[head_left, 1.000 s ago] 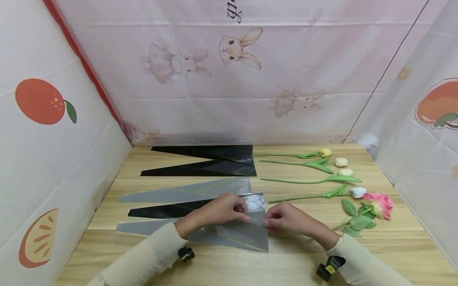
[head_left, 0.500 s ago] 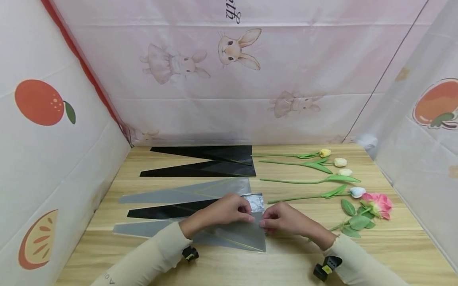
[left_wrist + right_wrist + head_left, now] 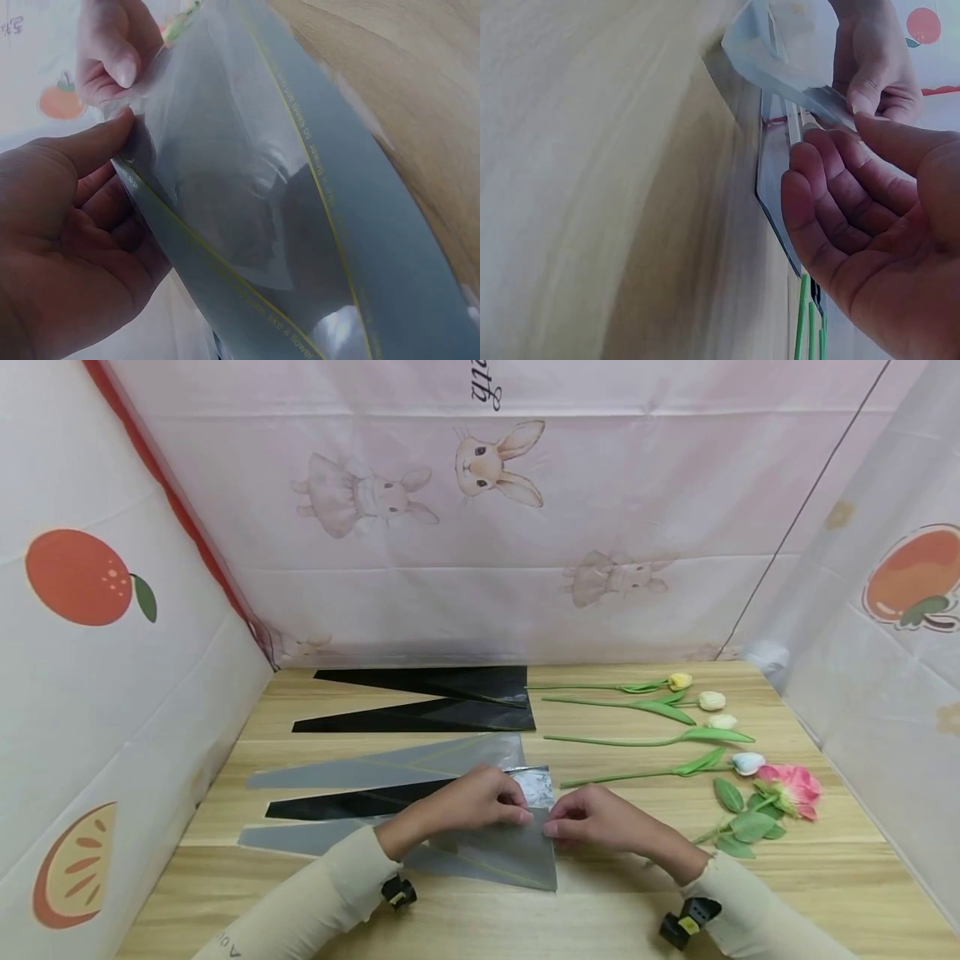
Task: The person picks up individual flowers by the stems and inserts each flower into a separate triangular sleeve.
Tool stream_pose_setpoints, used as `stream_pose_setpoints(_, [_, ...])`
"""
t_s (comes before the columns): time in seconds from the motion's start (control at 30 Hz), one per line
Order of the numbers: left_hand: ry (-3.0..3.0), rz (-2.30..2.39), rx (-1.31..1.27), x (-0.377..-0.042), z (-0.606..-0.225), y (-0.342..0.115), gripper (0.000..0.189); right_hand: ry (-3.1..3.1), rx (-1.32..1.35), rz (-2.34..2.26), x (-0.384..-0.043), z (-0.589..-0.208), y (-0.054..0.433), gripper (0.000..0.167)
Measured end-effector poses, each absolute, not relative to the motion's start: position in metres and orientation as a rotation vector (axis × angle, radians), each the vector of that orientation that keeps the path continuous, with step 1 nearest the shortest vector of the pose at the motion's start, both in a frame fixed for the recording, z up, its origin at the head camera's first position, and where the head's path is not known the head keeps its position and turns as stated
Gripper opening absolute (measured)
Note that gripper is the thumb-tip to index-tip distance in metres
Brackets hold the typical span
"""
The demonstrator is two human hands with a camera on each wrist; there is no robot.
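"Wooden table [image 3: 615, 910], printed cloth [image 3: 420, 610] behind. What does the head view show?"

"My left hand [image 3: 480, 797] and right hand [image 3: 600, 814] both pinch the end of the grey sleeve [image 3: 510, 852], at the near side, to the left of the pink rose [image 3: 795, 792]."

"Left wrist?"

"My thumb and finger pinch its edge; golden lines run along it."

"Right wrist?"

"There also I pinch the edge, which is raised from the wood."

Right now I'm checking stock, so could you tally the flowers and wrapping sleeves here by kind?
Tulips: 4
Pink rose: 1
Black wrapping sleeves: 3
Grey wrapping sleeves: 2
Total: 10
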State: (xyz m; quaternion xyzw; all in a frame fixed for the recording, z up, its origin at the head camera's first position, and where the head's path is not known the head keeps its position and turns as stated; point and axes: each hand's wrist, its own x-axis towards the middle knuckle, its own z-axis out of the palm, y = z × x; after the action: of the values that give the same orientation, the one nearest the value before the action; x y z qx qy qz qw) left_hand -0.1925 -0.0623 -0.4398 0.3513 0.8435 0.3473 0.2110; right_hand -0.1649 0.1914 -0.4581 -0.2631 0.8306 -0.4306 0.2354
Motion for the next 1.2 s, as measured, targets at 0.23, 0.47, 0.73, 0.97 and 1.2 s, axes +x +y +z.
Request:
stream_pose_setpoints(0.23, [2.347,0.957,0.937,-0.1934,-0.4370,-0.0643,0.012,2.298,-0.700,-1.240,-0.1660,-0.4554,0.1965,0.021])
stream_pose_setpoints(0.47, [2.342,0.941,0.960,-0.1945,-0.4363,-0.0630,0.013,2.371,-0.676,-1.295,-0.1655,-0.4523,0.1936,0.023])
stream_pose_setpoints(0.73, [2.346,0.932,0.951,-0.1960,-0.4366,-0.0611,0.015,2.387,-0.671,-1.358,-0.1661,-0.4518,0.1939,0.017])
stream_pose_setpoints(0.97, [2.351,0.925,0.929,-0.1983,-0.4373,-0.0597,0.014,2.401,-0.672,-1.390,-0.1654,-0.4562,0.1964,0.016])
stream_pose_setpoints(1.2, [2.342,0.928,0.933,-0.1986,-0.4370,-0.0584,0.013,2.413,-0.742,-1.416,-0.1661,-0.4584,0.1966,0.016])
